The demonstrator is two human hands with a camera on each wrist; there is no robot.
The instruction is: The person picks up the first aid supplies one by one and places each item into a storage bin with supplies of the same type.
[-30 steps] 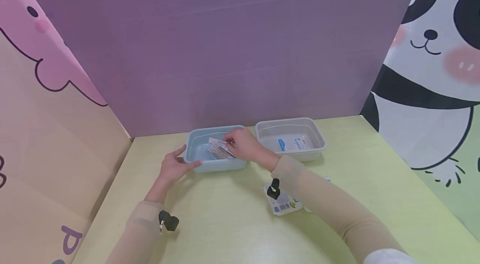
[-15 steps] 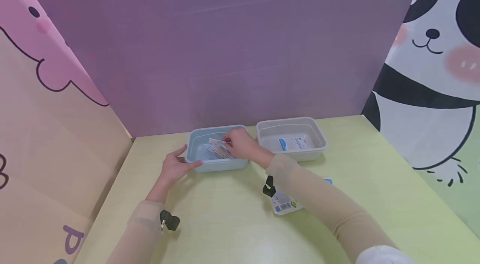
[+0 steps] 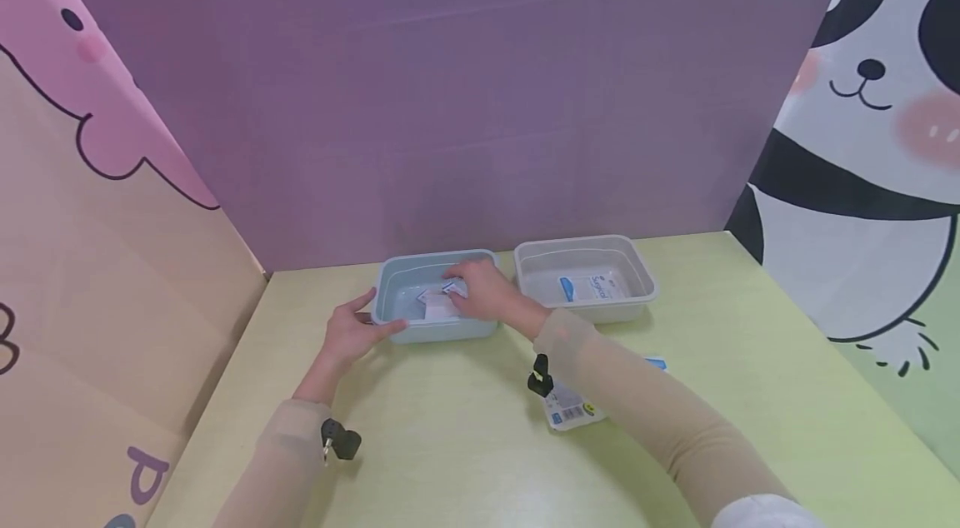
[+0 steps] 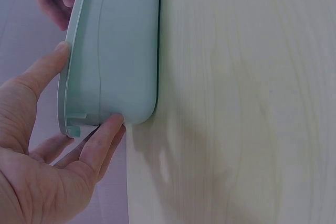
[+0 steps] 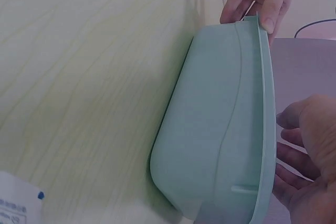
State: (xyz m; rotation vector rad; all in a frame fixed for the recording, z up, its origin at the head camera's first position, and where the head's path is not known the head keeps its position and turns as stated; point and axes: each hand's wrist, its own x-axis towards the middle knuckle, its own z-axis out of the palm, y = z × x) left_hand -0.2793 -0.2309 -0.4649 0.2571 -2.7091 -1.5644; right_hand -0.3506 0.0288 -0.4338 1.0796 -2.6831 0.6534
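Note:
A light blue-green plastic bin (image 3: pixel 431 332) stands at the table's back. My left hand (image 3: pixel 354 335) grips its left end, thumb over the front rim and fingers against the end wall, as the left wrist view also shows. Inside the bin lie a flat white packet (image 3: pixel 440 306) and a small packet with blue marks (image 3: pixel 453 288). My right hand (image 3: pixel 483 288) reaches into the bin over them, thumb and forefinger apart on either side of the small packet. In the right wrist view, the bin's wall hides the fingertips' contact with the packets.
To the right stands a pale grey bin (image 3: pixel 645 299) holding a white and blue packet (image 3: pixel 591 288) printed "Surgical". A white labelled pack (image 3: pixel 572 411) lies on the table (image 3: pixel 450 445), partly under my right forearm. A purple panel (image 3: pixel 480 112) rises behind the bins.
My right thumb and forefinger have parted from the narrow white strip they pinched. The brown sticks seen in the blue-green bin are now covered by a white packet. My left hand keeps its grip.

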